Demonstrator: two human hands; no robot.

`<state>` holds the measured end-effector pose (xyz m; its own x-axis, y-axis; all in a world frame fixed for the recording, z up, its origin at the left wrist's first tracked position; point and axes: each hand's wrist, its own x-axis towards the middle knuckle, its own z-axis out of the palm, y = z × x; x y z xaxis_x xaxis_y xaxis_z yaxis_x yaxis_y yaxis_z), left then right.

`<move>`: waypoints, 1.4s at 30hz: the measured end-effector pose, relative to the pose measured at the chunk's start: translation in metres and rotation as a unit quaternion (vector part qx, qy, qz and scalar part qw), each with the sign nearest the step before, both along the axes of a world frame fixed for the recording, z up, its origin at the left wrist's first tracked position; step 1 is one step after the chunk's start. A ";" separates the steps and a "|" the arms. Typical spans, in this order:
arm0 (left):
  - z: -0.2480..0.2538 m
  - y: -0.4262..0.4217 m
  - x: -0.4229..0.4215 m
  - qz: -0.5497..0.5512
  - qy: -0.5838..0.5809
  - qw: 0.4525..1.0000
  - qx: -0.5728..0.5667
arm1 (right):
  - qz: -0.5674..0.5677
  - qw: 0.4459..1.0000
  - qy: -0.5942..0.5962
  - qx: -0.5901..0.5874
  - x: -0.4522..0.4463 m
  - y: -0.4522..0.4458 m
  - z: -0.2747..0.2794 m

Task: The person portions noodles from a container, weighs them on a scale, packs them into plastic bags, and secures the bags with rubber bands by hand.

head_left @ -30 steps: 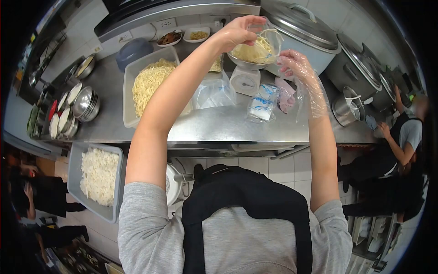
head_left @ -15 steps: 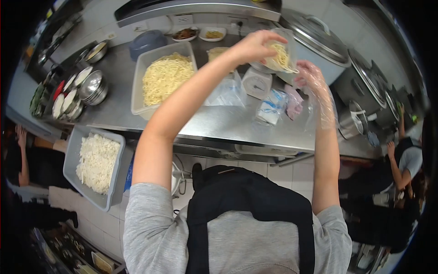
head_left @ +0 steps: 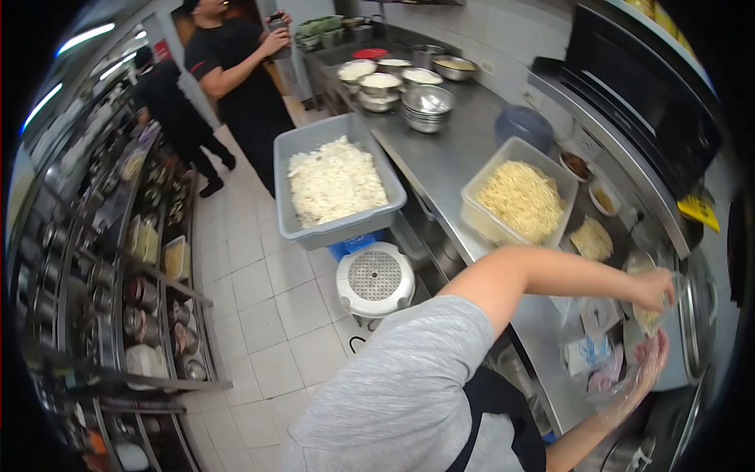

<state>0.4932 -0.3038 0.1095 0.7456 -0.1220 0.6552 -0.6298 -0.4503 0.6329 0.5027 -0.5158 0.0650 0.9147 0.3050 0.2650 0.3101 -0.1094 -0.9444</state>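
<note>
My left hand (head_left: 654, 289), bare, is closed on a clear plastic bag of noodles (head_left: 646, 318) at the right of the view. Just below it, my right hand (head_left: 648, 355) wears a loose clear plastic glove. Its fingers point up at the bag's lower end, stretched and a little apart; their contact with it is unclear. A white dial scale (head_left: 599, 316) sits beside the bag. Nearer me lie a blue-and-white packet (head_left: 587, 355) and a crumpled pink plastic bag (head_left: 607, 371). A clear tub (head_left: 472, 216) piled with yellow noodles (head_left: 521, 200) stands further left.
A grey bin (head_left: 346, 230) of white, shredded-looking food stands beside the counter (head_left: 464, 110), near a white round-topped stool (head_left: 375, 277). Metal bowls (head_left: 429, 108) are stacked further along. A big pot (head_left: 692, 330) is at right. Two people in black stand in the aisle beside shelving.
The view has swung left, bringing the aisle, shelving and two people into sight. My hands stay together at the noodle bag, now further right and lower in the picture.
</note>
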 end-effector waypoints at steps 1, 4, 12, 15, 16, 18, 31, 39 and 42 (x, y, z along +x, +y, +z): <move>-0.002 -0.003 0.001 0.014 -0.037 0.999 0.000 | 0.014 1.000 -0.001 0.004 -0.005 0.006 0.002; 0.005 0.004 -0.005 0.040 -0.074 0.997 0.001 | 0.005 0.996 0.024 0.090 -0.019 0.007 0.003; 0.041 0.029 -0.074 0.029 0.000 0.995 0.092 | -0.049 0.988 0.034 0.139 -0.086 0.024 0.038; 0.043 0.033 -0.079 0.015 0.007 0.996 0.088 | -0.048 0.995 0.014 0.091 -0.073 0.001 0.030; 0.042 0.036 -0.080 0.008 0.009 0.995 0.096 | -0.073 0.993 0.014 0.086 -0.073 -0.008 0.028; 0.043 0.036 -0.082 -0.003 0.006 0.995 0.104 | -0.071 0.990 0.027 0.115 -0.077 -0.016 0.028; 0.036 0.024 -0.075 0.049 -0.014 0.996 0.070 | 0.035 0.996 0.077 -0.042 -0.101 0.023 0.001; 0.047 0.027 -0.042 -0.051 0.086 0.995 0.001 | 0.202 0.979 0.012 -0.030 -0.096 0.045 0.123; 0.081 0.017 -0.034 -0.092 0.184 0.976 -0.069 | 0.163 0.975 -0.077 -0.128 -0.063 0.042 0.179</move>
<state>0.4588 -0.2872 0.1907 0.9075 -0.2044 0.3671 -0.4105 -0.2451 0.8783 0.4398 -0.4743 0.2445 0.7142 0.6463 0.2687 0.5034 -0.2075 -0.8388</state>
